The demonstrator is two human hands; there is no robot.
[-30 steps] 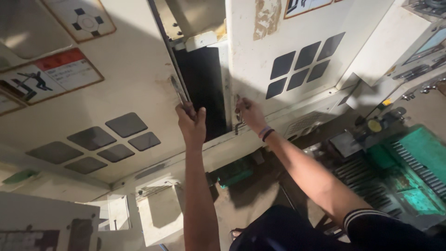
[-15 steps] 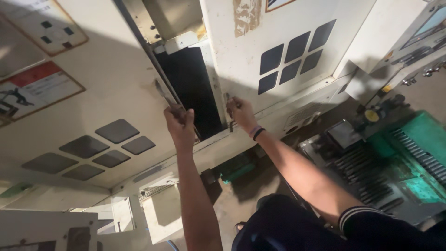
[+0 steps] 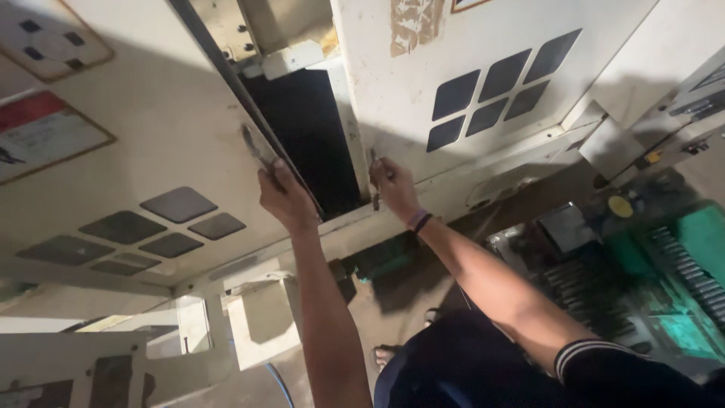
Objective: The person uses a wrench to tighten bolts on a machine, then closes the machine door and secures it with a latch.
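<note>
Person's dark-clothed lap (image 3: 461,370) nearest, both bare arms reaching up to a cream metal machine cabinet (image 3: 151,143). Left hand (image 3: 285,198) is curled round the lower end of a flat grey metal handle (image 3: 257,149) on the left door (image 3: 113,166), right by that door's inner edge. Right hand (image 3: 394,187), dark band at wrist, has fingers pinched on a thin dark latch (image 3: 374,180) at the right door's (image 3: 483,83) lower left corner. Btwn the doors, a dark open gap (image 3: 310,140). Farther right, green machinery w/ ridged rollers (image 3: 672,264), beside the cabinet base.
</note>
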